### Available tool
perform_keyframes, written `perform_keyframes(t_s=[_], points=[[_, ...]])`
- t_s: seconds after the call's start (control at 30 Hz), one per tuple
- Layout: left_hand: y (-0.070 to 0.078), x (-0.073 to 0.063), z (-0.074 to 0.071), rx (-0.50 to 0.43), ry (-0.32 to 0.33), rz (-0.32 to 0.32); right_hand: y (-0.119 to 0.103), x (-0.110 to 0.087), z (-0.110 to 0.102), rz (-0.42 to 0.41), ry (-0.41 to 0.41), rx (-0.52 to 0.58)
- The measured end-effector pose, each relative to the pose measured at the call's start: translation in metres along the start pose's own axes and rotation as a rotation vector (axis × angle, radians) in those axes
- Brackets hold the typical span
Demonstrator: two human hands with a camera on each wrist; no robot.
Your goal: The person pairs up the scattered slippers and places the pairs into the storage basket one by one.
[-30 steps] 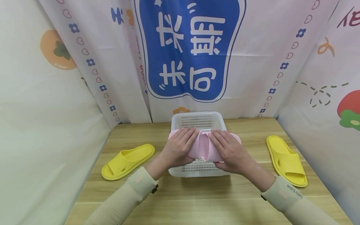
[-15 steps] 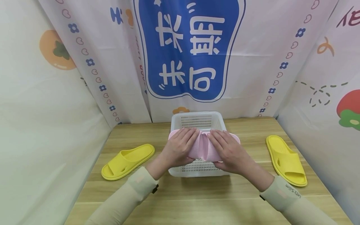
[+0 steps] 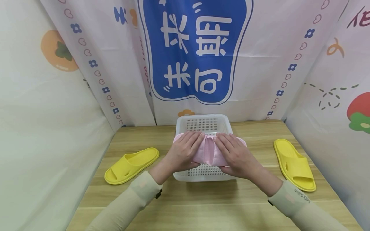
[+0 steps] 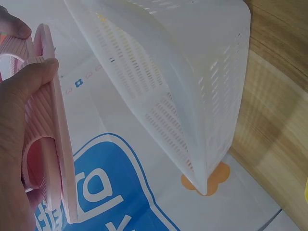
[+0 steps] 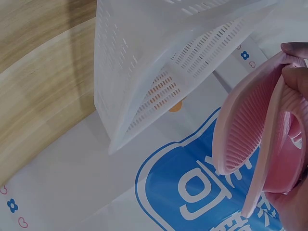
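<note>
A pair of pink slippers (image 3: pixel 199 156) with ribbed straps is held up over the white plastic basket (image 3: pixel 205 177), overlapping its middle in the head view. My left hand (image 3: pixel 182 151) grips the left end, fingers across the top and thumb underneath. On the other end, my right hand (image 3: pixel 239 157) holds on in the same manner. Seen from the left wrist, the slippers (image 4: pixel 41 113) are layered, with two soles side by side. In the right wrist view the slippers' soles (image 5: pixel 243 132) spread apart toward one end. Palms and fingers hide part of both slippers.
One yellow slipper (image 3: pixel 131 166) lies on the wooden table (image 3: pixel 202 211) left of the basket. Another yellow slipper (image 3: pixel 295 165) lies near the right edge. Printed cloth (image 3: pixel 260 80) hangs behind the table and along both sides.
</note>
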State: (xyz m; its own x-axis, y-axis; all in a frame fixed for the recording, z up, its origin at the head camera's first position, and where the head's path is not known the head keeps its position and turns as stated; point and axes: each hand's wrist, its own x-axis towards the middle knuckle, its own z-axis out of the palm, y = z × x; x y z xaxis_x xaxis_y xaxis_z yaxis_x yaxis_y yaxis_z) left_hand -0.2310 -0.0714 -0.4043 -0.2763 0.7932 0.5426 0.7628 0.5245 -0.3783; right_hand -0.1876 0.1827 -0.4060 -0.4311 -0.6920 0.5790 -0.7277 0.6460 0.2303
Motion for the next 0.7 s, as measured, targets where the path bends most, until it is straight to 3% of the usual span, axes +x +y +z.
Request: perform_keyframes(t_s=[0.27,0.7], points=[[-0.0009,-0.0008,-0.0001,-0.016,-0.029,-0.009,-0.0003,-0.0001,-0.0014,0.010,-0.029,0.000],[-0.0036,-0.0047,-0.0005,-0.070,-0.070,-0.022,0.0017,-0.0002,0.0016,-0.018,0.028,0.016]])
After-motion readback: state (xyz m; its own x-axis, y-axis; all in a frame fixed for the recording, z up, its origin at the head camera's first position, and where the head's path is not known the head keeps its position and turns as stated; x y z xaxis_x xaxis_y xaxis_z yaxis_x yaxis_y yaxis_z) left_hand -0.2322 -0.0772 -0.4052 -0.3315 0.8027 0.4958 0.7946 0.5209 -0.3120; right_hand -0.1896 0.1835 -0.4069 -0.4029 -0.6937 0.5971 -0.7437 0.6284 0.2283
